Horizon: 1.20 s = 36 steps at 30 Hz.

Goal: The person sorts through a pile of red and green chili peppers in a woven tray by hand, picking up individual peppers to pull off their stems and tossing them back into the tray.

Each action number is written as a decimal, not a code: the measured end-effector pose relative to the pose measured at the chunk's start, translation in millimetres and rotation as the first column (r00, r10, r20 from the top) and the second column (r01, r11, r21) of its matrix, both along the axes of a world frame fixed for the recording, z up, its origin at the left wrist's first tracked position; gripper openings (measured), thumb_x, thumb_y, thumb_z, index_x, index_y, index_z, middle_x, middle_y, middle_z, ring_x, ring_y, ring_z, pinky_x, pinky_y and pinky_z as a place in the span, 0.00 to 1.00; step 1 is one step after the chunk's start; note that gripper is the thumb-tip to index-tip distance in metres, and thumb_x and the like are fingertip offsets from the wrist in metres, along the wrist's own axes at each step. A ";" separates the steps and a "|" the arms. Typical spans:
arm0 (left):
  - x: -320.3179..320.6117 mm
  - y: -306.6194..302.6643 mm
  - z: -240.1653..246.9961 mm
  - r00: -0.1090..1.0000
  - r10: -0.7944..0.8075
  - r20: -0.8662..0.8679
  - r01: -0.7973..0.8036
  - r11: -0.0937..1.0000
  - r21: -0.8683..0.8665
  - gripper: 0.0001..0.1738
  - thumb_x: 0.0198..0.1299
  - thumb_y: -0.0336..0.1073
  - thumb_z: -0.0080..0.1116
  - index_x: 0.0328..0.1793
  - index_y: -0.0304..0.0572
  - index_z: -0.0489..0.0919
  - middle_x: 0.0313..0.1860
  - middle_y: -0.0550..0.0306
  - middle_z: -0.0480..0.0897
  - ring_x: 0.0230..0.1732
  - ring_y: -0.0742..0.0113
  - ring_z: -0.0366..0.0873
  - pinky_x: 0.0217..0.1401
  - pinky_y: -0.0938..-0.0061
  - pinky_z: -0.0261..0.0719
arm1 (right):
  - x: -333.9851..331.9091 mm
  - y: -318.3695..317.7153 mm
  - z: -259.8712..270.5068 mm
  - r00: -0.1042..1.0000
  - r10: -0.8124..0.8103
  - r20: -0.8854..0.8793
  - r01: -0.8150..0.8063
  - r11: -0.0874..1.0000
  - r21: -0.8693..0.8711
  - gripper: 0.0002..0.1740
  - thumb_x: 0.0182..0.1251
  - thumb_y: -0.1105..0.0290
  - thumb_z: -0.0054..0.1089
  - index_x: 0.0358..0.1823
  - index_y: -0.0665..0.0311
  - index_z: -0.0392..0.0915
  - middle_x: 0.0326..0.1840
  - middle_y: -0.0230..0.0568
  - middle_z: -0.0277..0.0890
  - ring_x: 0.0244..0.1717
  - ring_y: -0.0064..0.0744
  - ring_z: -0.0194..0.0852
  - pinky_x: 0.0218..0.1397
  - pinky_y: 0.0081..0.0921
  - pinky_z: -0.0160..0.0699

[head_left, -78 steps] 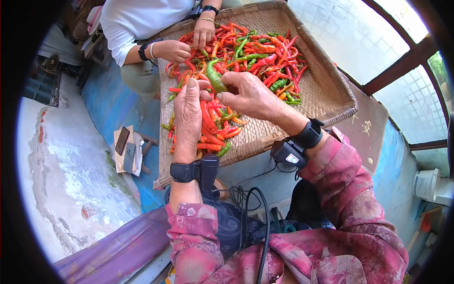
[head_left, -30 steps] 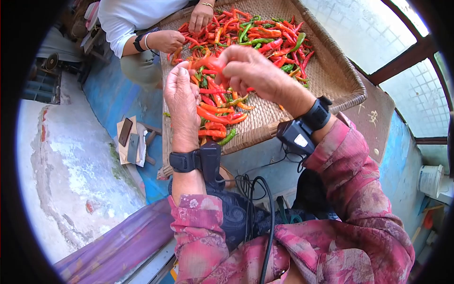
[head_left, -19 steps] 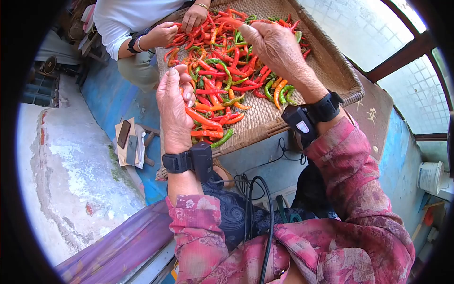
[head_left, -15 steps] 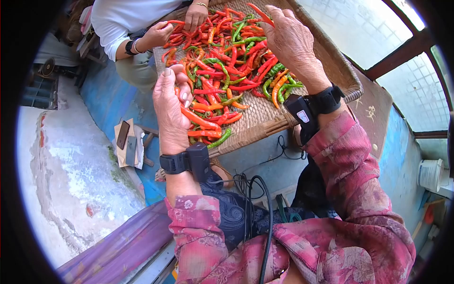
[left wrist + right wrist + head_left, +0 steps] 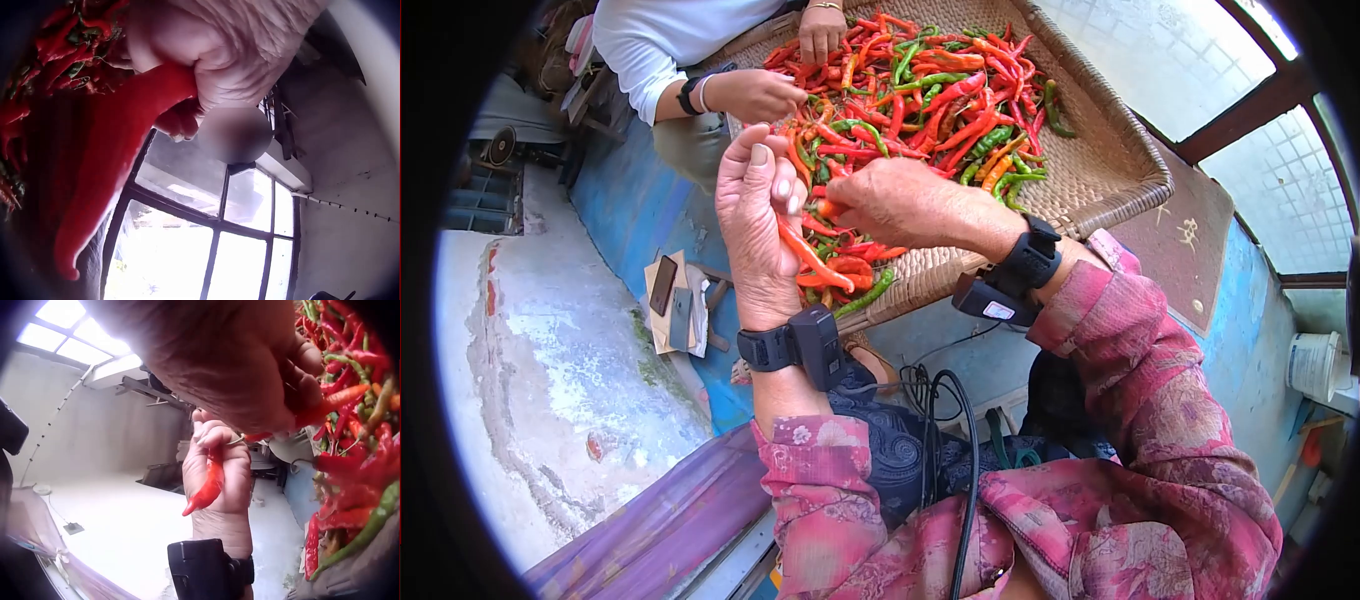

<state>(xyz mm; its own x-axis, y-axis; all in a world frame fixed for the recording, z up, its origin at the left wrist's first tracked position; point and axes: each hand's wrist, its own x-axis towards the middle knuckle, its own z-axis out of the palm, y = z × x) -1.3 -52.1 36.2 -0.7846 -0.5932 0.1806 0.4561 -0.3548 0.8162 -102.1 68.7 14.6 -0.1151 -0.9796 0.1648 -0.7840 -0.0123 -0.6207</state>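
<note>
My left hand (image 5: 752,200) holds a red chili pepper (image 5: 815,262) in its palm, the tapering end sticking out below the fingers. In the left wrist view that pepper (image 5: 119,137) hangs large in front. Close beside it, my right hand (image 5: 925,203) grips an orange-red chili pepper (image 5: 832,209). The right wrist view has this pepper (image 5: 340,399) running through the right fingers, its thin stem (image 5: 236,441) at the left fingertips. Under both hands, red, orange and green chili peppers (image 5: 960,120) lie heaped in a woven basket (image 5: 1100,205).
Across the basket, another person's hands (image 5: 752,95) are over the far-left peppers. A small stand with two phones (image 5: 663,285) is left of the basket. A black cable (image 5: 968,470) runs over my lap. A white bucket (image 5: 1314,365) stands at far right.
My right hand has swung from the basket's far side, where it held a red pepper, back down-left to my left hand. The other person's left-side hand has moved slightly right and nearer.
</note>
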 end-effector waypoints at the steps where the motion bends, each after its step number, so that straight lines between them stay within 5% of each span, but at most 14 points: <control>1: 1.7 -3.7 0.1 0.999 -0.031 -0.036 0.030 0.999 -0.020 0.09 0.63 0.30 0.52 0.48 0.39 0.73 0.38 0.58 0.78 0.26 0.80 0.71 0.27 0.84 0.74 | -0.8 3.3 10.3 0.996 -0.078 -0.053 0.081 0.996 0.043 0.12 0.58 0.63 0.54 0.40 0.61 0.74 0.30 0.49 0.77 0.35 0.49 0.78 0.38 0.42 0.76; 5: 3.9 -2.8 2.1 0.987 0.145 0.069 -0.137 0.984 -0.113 0.09 0.63 0.27 0.48 0.48 0.37 0.73 0.42 0.56 0.78 0.38 0.70 0.79 0.44 0.73 0.81 | -16.9 8.7 9.7 0.963 -0.215 -0.162 0.202 0.975 -0.095 0.10 0.62 0.62 0.52 0.40 0.58 0.74 0.25 0.46 0.76 0.27 0.49 0.77 0.29 0.41 0.74; 10: 2.8 -2.5 -1.1 0.956 0.221 0.192 -0.183 0.964 -0.195 0.09 0.63 0.26 0.45 0.47 0.35 0.74 0.40 0.54 0.78 0.38 0.69 0.79 0.46 0.72 0.81 | -38.0 15.7 21.3 0.847 -0.449 -0.285 0.411 0.893 -0.185 0.12 0.61 0.57 0.55 0.32 0.58 0.75 0.23 0.45 0.76 0.28 0.47 0.77 0.29 0.41 0.74; 12: 2.9 -5.5 -4.6 0.958 0.216 0.187 -0.185 0.968 -0.171 0.09 0.63 0.25 0.44 0.47 0.35 0.74 0.39 0.54 0.78 0.38 0.70 0.79 0.45 0.73 0.81 | -46.3 21.2 38.7 0.722 -0.573 -0.386 0.615 0.788 -0.019 0.11 0.62 0.59 0.52 0.36 0.59 0.75 0.28 0.45 0.77 0.34 0.46 0.77 0.34 0.43 0.75; 15: 1.9 -2.6 -4.9 0.965 0.204 0.164 -0.178 0.971 -0.159 0.09 0.63 0.25 0.44 0.47 0.35 0.74 0.38 0.55 0.78 0.35 0.72 0.78 0.42 0.75 0.80 | -71.6 33.5 26.6 0.435 -0.764 -0.476 0.537 0.645 -0.545 0.12 0.62 0.63 0.54 0.41 0.62 0.75 0.41 0.46 0.75 0.47 0.47 0.71 0.45 0.42 0.72; 16: 0.9 -1.1 -5.3 0.966 0.202 0.163 -0.176 0.972 -0.158 0.09 0.63 0.25 0.44 0.47 0.35 0.74 0.38 0.55 0.78 0.35 0.72 0.78 0.42 0.75 0.80 | -70.6 33.3 26.1 0.432 -0.765 -0.478 0.537 0.644 -0.545 0.12 0.62 0.63 0.54 0.41 0.62 0.75 0.41 0.46 0.75 0.47 0.47 0.71 0.45 0.42 0.72; 18: -2.4 1.9 -6.4 0.978 0.172 0.116 -0.156 0.978 -0.140 0.09 0.63 0.24 0.44 0.46 0.36 0.74 0.38 0.56 0.78 0.32 0.74 0.76 0.40 0.77 0.79 | -60.7 27.4 21.7 0.690 -0.679 -0.253 0.532 0.711 -0.460 0.12 0.60 0.63 0.56 0.40 0.63 0.76 0.38 0.47 0.75 0.43 0.47 0.73 0.43 0.39 0.73; 20: -5.8 4.1 -8.2 0.982 0.165 0.093 -0.150 0.977 -0.148 0.09 0.63 0.24 0.44 0.46 0.36 0.74 0.37 0.56 0.78 0.32 0.74 0.76 0.40 0.77 0.78 | -31.9 20.6 16.8 0.956 -0.270 0.114 0.283 0.951 -0.127 0.15 0.62 0.60 0.54 0.38 0.67 0.77 0.31 0.53 0.75 0.36 0.47 0.76 0.39 0.35 0.74; 24: -8.8 8.8 -10.4 0.981 0.188 0.044 -0.180 0.973 -0.143 0.09 0.62 0.24 0.44 0.46 0.36 0.74 0.37 0.57 0.78 0.33 0.74 0.76 0.43 0.77 0.77 | 9.7 16.9 11.8 0.974 0.007 0.225 0.020 0.993 -0.120 0.10 0.59 0.65 0.54 0.32 0.67 0.73 0.23 0.52 0.72 0.28 0.49 0.75 0.31 0.40 0.71; 28: -5.2 5.8 -4.3 0.971 0.239 0.025 -0.226 0.944 -0.238 0.08 0.62 0.24 0.45 0.46 0.36 0.74 0.36 0.57 0.77 0.35 0.73 0.77 0.43 0.77 0.77 | -3.7 18.4 20.5 0.995 -0.012 0.104 0.033 0.979 -0.200 0.07 0.58 0.68 0.54 0.31 0.65 0.72 0.21 0.50 0.72 0.26 0.50 0.74 0.29 0.41 0.71; 32: 2.9 1.5 -1.3 0.930 0.288 0.229 -0.205 0.923 -0.326 0.09 0.62 0.29 0.51 0.48 0.36 0.74 0.38 0.58 0.77 0.40 0.72 0.76 0.44 0.79 0.75 | -35.3 28.4 30.1 0.924 -0.328 -0.197 0.314 0.944 -0.100 0.08 0.58 0.66 0.55 0.34 0.62 0.74 0.22 0.48 0.73 0.27 0.50 0.75 0.29 0.41 0.72; 34: 6.4 5.3 1.7 0.833 0.289 0.471 0.021 0.835 -0.550 0.13 0.61 0.31 0.54 0.50 0.36 0.74 0.43 0.58 0.76 0.39 0.72 0.75 0.44 0.80 0.74 | -60.2 33.0 23.5 0.871 -0.436 -0.225 0.414 0.900 -0.139 0.08 0.58 0.65 0.54 0.34 0.62 0.74 0.23 0.48 0.74 0.28 0.50 0.75 0.31 0.42 0.72; 35: 9.4 -0.1 -2.1 0.829 0.142 0.542 0.200 0.829 -0.523 0.20 0.54 0.37 0.62 0.52 0.38 0.74 0.46 0.57 0.75 0.40 0.69 0.74 0.47 0.77 0.72 | -72.1 36.0 21.8 0.807 -0.515 -0.289 0.493 0.857 -0.152 0.09 0.59 0.65 0.54 0.34 0.62 0.74 0.24 0.48 0.74 0.30 0.51 0.75 0.32 0.43 0.73; 36: 12.6 1.4 -0.2 0.830 0.144 0.539 0.196 0.829 -0.523 0.20 0.54 0.37 0.62 0.52 0.38 0.74 0.46 0.57 0.75 0.40 0.69 0.74 0.47 0.77 0.72 | -79.5 40.0 23.4 0.731 -0.587 -0.349 0.565 0.807 -0.172 0.09 0.59 0.64 0.53 0.34 0.62 0.74 0.24 0.48 0.74 0.31 0.51 0.75 0.33 0.43 0.73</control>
<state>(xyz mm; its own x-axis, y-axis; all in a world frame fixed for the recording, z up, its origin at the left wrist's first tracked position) 11.3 -50.8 36.0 -0.8618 -0.5072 0.0069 -0.1168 0.2118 0.9703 -181.6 108.7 38.0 -0.5750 -0.7343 0.3608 -0.8172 0.4944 -0.2962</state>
